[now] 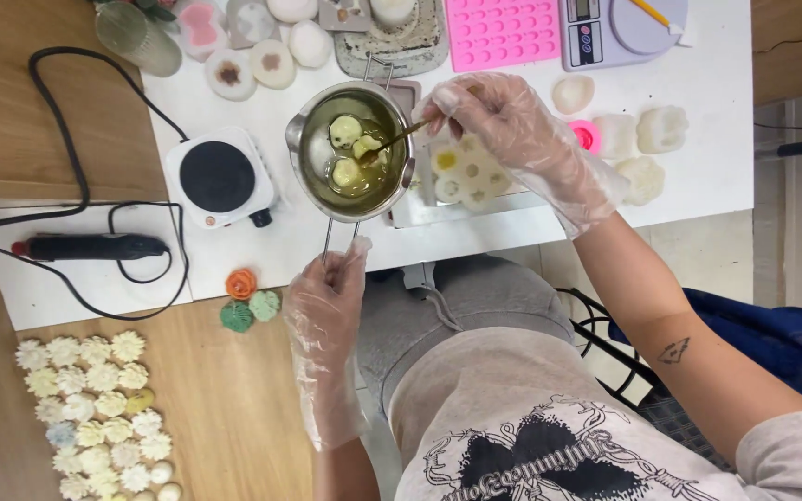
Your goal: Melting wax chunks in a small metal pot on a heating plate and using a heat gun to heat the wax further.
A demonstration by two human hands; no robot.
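the white bench [698, 176] is carrying a hot plate [218, 176], and above its front edge the steel melting pot [350, 148] is hanging, probably weighty and hot with sloshing yellow liquid and 3 soft, slippery lumps. the left hand [327, 306] is pinching its thin wire handle [329, 243], the safest hold. the right hand [503, 116], fingers pressed together, is pinching a slim stirring stick [396, 139] dipping into the liquid.

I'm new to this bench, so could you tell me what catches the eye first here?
The metal pot of yellowish liquid at centre, held by its handle in the gloved left hand while the right hand dips a spoon in. Flower-shaped pieces lie in rows at lower left; a pink mould lies at the top.
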